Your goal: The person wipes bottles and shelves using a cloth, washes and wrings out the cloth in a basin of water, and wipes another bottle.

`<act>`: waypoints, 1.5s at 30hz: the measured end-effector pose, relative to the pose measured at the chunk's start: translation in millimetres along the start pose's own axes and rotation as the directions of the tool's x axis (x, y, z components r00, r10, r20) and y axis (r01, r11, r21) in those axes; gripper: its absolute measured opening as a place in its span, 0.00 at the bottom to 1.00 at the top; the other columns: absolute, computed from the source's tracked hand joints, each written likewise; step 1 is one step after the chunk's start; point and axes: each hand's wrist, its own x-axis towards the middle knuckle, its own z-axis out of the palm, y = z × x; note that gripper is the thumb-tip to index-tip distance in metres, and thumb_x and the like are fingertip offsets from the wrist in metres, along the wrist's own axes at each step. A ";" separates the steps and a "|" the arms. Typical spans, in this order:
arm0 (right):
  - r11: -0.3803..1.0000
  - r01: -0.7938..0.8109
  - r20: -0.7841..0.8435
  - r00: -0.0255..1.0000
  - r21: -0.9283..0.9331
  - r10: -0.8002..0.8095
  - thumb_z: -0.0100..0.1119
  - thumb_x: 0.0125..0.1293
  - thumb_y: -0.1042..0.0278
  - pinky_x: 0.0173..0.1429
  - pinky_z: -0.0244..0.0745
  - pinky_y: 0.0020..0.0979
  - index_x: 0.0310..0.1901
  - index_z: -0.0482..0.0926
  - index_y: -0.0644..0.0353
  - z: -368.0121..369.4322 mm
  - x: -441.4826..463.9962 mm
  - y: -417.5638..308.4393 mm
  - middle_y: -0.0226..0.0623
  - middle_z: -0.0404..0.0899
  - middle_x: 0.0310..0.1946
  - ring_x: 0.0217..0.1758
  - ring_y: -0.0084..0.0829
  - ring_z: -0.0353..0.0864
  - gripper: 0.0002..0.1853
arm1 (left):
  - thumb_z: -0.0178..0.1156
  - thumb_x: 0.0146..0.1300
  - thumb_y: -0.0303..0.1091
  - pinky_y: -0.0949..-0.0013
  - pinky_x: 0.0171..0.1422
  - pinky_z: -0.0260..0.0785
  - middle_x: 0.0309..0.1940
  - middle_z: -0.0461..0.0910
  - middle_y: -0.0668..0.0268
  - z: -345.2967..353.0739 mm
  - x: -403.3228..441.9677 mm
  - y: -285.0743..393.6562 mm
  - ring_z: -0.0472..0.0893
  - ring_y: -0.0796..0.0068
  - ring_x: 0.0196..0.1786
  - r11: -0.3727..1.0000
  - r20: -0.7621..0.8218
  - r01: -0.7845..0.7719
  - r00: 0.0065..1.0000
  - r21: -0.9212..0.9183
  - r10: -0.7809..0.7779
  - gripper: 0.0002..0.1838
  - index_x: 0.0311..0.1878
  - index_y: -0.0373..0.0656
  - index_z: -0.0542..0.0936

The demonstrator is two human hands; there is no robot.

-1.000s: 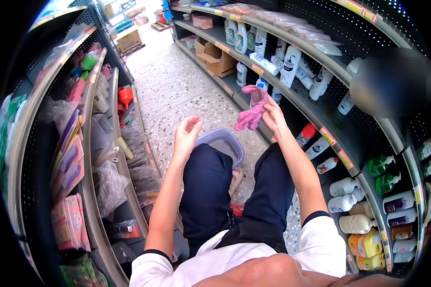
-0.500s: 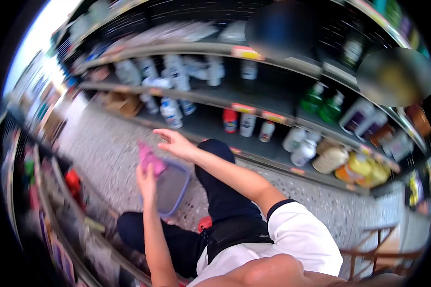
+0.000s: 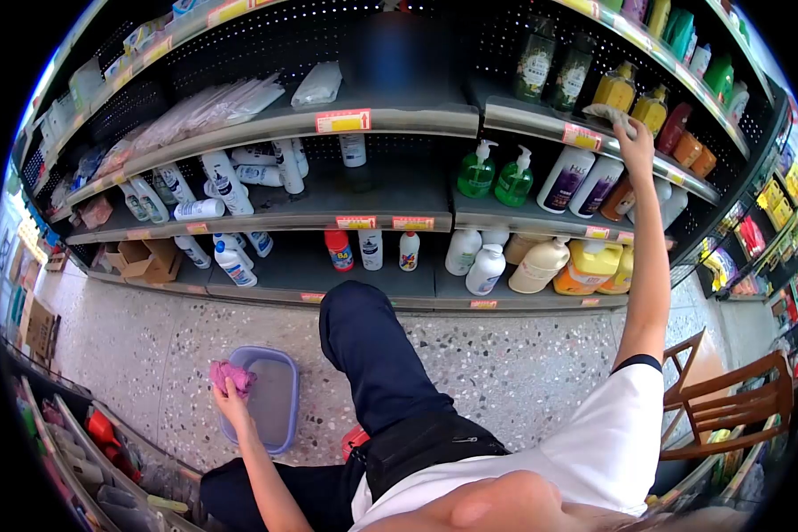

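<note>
My left hand is closed around a bunched pink cloth, held above the left rim of a bluish-purple plastic basin on the floor. The basin holds greyish water, as far as I can tell. Far to the right, my right hand is raised to the edge of the upper shelf. Its fingers grip a crumpled whitish cloth lying in front of yellow pump bottles. The hand partly hides that cloth.
Lower shelves carry green pump bottles, purple-and-white shampoo bottles, several white bottles and yellow jugs. A cardboard box sits low at left. A wooden chair stands at right, a second shelf at lower left.
My right hand has left the pink cloth's side and swung up right to the shelf, taking hold of the whitish cloth. My left hand keeps the pink cloth by the basin. The view has turned right.
</note>
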 end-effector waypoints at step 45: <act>0.527 -0.582 0.781 0.523 0.619 -0.341 0.68 0.57 0.64 0.40 0.72 0.23 0.37 0.81 0.64 102.4 1.3 -379.5 0.32 0.82 0.32 0.33 0.24 0.79 0.12 | 0.54 0.69 0.34 0.74 0.43 0.70 0.38 0.79 0.68 0.8 -43.8 7.3 0.77 0.81 0.38 0.994 -0.099 0.105 0.989 -0.039 -0.108 0.10 0.47 0.39 0.75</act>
